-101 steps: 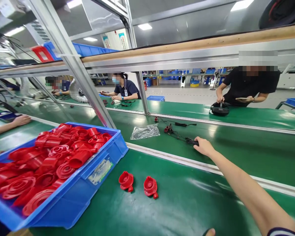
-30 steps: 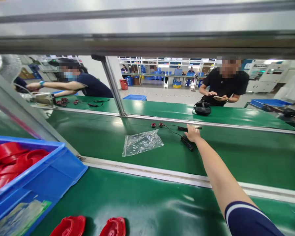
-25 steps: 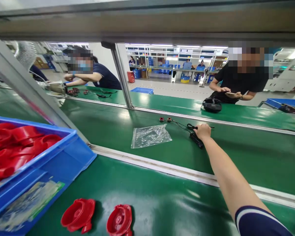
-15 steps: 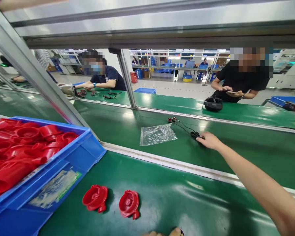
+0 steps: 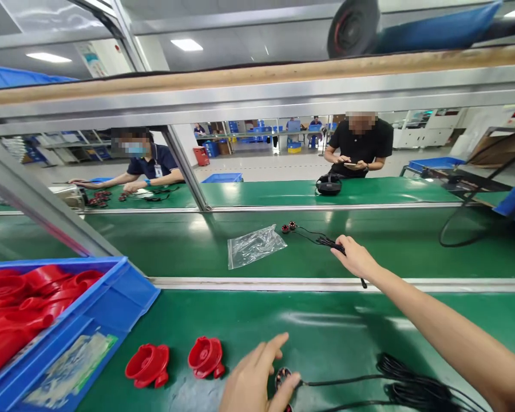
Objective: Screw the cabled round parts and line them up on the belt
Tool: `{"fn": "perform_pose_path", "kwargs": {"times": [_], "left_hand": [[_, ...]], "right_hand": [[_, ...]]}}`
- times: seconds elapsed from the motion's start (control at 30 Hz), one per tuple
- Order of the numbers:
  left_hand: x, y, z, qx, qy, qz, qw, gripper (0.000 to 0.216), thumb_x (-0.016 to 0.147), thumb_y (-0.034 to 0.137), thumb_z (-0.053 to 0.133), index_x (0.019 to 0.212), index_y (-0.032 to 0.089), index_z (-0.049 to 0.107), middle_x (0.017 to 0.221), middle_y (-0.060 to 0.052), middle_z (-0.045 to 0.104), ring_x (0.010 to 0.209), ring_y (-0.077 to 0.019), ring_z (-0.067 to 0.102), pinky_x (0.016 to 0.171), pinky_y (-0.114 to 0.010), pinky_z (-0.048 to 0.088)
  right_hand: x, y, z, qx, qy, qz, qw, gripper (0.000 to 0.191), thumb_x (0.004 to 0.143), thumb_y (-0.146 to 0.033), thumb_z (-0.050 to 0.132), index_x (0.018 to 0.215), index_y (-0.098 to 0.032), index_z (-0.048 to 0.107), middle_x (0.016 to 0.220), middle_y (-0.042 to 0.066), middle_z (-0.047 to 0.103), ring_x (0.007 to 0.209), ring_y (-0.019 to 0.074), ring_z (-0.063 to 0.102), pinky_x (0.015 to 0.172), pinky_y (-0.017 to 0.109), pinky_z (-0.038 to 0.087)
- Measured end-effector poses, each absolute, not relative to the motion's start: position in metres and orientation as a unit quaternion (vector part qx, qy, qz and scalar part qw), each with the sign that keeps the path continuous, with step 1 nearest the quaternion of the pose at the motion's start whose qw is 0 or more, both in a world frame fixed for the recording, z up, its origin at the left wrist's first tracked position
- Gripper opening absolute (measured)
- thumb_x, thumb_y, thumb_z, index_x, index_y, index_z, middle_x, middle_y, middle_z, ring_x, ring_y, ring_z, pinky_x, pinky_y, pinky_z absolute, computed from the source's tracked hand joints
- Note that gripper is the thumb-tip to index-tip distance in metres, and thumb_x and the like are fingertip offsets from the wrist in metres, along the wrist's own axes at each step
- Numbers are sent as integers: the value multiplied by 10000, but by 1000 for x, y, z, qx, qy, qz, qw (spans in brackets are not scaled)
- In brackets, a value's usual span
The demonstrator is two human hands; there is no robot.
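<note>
Item: two cable sets, one per hand, on the green surface (image 5: 326, 337).
Lower centre: my left hand (image 5: 257, 380) pinches a small motor (image 5: 283, 379), cable coil (image 5: 416, 389) trailing right. Centre right: my right hand (image 5: 356, 260), grip closed on the black cable bundle (image 5: 326, 242); I should lift it clear of the rail (image 5: 283, 283), unsnagged.

A thin black cable (image 5: 321, 240) with two small red-black motors (image 5: 288, 228) lies stretched across the green belt.

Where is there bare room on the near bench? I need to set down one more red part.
Bare green mat lies between the two red parts and the white rail, and further right toward the right hand. It is crowded by the blue bin at left, and near the left hand and the black cable coil.
</note>
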State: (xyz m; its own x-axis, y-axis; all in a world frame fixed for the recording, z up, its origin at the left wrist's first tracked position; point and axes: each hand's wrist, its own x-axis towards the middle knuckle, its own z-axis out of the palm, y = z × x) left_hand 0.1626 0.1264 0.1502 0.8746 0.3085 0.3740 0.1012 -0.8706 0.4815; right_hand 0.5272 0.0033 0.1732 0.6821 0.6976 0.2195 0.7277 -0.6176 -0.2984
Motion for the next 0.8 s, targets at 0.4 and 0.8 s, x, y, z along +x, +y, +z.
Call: {"fn": "perform_pose_path", "kwargs": {"times": [0.4, 0.8], "left_hand": [[426, 179, 170, 991, 94, 12, 99, 709, 911, 310, 690, 1504, 218, 312, 1441, -151, 396, 1173, -277, 562, 1018, -419, 484], [499, 162, 180, 992, -41, -117, 20, 406, 949, 342, 658, 1301, 167, 555, 1250, -106, 582, 1123, -244, 588, 976, -458, 519]], "right_hand": [[469, -156, 173, -893, -394, -3, 217, 252, 996, -477, 338, 1008, -247, 438, 1003, 44, 557, 708, 186, 567, 662, 358, 455], [479, -218, 134, -912, -326, 12, 247, 180, 940, -414, 423, 993, -251, 479, 1132, 52, 604, 910, 222, 622, 829, 419, 502]]}}
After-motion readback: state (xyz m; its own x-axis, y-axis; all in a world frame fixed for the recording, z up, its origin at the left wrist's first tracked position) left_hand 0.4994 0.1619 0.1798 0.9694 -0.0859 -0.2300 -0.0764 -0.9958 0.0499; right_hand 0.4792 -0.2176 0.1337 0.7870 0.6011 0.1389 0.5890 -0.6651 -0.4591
